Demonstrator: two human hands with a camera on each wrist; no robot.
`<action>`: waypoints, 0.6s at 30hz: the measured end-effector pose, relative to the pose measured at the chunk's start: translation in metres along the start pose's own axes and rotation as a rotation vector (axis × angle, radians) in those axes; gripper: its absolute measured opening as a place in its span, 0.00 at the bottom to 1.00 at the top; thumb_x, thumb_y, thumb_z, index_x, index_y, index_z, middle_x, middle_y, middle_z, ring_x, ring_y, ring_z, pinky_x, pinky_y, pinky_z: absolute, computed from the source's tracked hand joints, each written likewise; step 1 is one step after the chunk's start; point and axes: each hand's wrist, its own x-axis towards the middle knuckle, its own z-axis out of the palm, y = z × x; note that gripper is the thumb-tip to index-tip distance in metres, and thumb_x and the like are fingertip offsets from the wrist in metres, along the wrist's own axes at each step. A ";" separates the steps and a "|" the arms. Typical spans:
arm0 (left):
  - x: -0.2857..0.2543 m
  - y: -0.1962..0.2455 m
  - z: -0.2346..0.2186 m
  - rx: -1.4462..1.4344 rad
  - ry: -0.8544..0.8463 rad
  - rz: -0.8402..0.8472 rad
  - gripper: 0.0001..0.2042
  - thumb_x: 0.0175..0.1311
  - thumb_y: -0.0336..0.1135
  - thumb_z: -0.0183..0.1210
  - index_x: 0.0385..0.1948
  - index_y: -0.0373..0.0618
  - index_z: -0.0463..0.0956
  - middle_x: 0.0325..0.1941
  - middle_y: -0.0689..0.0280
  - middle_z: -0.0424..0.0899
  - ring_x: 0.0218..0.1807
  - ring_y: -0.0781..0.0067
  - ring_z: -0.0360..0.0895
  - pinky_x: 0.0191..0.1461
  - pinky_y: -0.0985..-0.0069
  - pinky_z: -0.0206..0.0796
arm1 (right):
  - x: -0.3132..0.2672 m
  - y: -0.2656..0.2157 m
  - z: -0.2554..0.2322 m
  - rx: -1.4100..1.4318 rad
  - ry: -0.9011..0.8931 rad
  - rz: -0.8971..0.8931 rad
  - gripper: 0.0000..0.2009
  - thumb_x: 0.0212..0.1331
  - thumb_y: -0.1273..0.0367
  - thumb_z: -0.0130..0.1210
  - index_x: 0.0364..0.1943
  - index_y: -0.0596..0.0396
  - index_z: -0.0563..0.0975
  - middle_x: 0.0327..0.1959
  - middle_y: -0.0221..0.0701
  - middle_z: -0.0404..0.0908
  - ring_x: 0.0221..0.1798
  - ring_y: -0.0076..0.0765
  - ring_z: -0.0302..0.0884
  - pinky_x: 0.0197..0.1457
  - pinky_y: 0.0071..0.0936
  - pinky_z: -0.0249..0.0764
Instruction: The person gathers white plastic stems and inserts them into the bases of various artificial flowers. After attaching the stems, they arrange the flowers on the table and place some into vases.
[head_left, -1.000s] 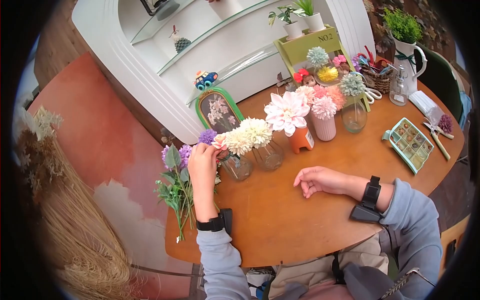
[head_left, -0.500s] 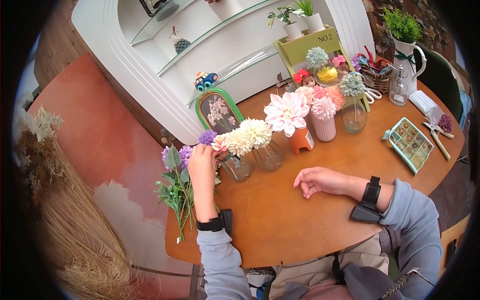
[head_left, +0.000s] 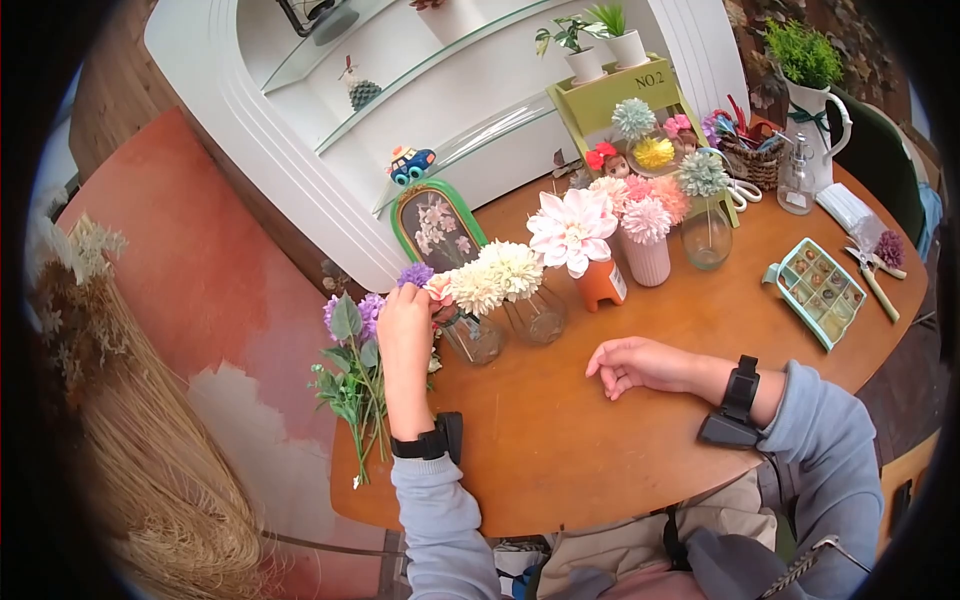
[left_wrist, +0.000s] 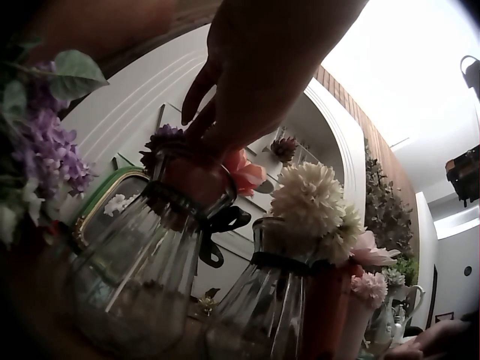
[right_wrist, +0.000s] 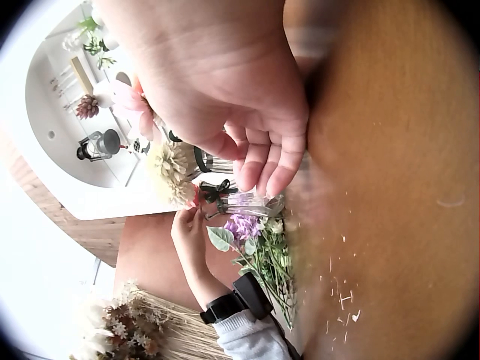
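Note:
My left hand (head_left: 403,322) is at the mouth of a clear glass vase (left_wrist: 139,277), its fingertips pinching by a peach-pink flower (head_left: 439,286) that leans over the rim. A purple pompom flower (head_left: 415,273) shows just behind the fingers, and the stems are hidden by the hand. Cream flowers (head_left: 497,273) stand in the neighbouring glass vase (head_left: 537,317). Near the middle of the table my right hand (head_left: 640,364) rests with loosely curled fingers and nothing in them, as the right wrist view also shows.
Purple blooms with leafy stems (head_left: 350,380) lie at the left edge. Behind stand a green-framed picture (head_left: 436,222), an orange vase (head_left: 602,281) and a pink vase (head_left: 648,258). To the right are a compartment tray (head_left: 820,292), pruning shears (head_left: 876,285) and a wicker basket (head_left: 752,163).
Almost nothing differs. My left hand stays at the vase mouth by the peach-pink flower, and the right hand keeps its place; the head view has shifted very slightly.

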 end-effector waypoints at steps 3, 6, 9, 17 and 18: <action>-0.002 0.001 -0.001 -0.020 -0.009 -0.021 0.04 0.50 0.30 0.60 0.24 0.40 0.76 0.28 0.61 0.74 0.37 0.59 0.72 0.38 0.66 0.65 | 0.000 0.000 0.000 -0.005 0.001 0.000 0.11 0.66 0.68 0.40 0.41 0.58 0.73 0.25 0.28 0.76 0.31 0.25 0.76 0.40 0.21 0.75; -0.001 0.001 -0.005 -0.046 -0.037 -0.023 0.04 0.51 0.31 0.60 0.24 0.41 0.78 0.28 0.61 0.75 0.37 0.58 0.73 0.38 0.65 0.66 | -0.001 -0.001 0.001 -0.010 0.010 0.002 0.11 0.66 0.68 0.40 0.41 0.58 0.73 0.24 0.28 0.75 0.31 0.26 0.76 0.41 0.23 0.74; 0.004 -0.002 -0.011 -0.077 -0.102 -0.011 0.04 0.51 0.31 0.60 0.25 0.42 0.79 0.28 0.61 0.76 0.37 0.58 0.74 0.38 0.65 0.66 | 0.000 0.000 0.000 -0.003 0.004 0.001 0.11 0.66 0.68 0.40 0.41 0.58 0.73 0.24 0.28 0.75 0.31 0.25 0.76 0.40 0.22 0.74; 0.021 -0.009 -0.022 -0.124 -0.270 0.011 0.05 0.48 0.32 0.61 0.27 0.44 0.81 0.28 0.59 0.77 0.35 0.57 0.76 0.38 0.65 0.67 | 0.001 0.001 -0.001 0.002 -0.002 -0.004 0.11 0.65 0.69 0.40 0.41 0.57 0.74 0.24 0.27 0.76 0.30 0.24 0.77 0.39 0.20 0.76; 0.023 -0.009 -0.023 -0.118 -0.290 0.015 0.05 0.48 0.32 0.61 0.27 0.44 0.81 0.28 0.59 0.77 0.35 0.56 0.76 0.38 0.65 0.67 | 0.001 0.001 -0.002 0.002 -0.007 -0.006 0.11 0.65 0.69 0.40 0.41 0.57 0.74 0.24 0.27 0.76 0.30 0.24 0.77 0.39 0.20 0.76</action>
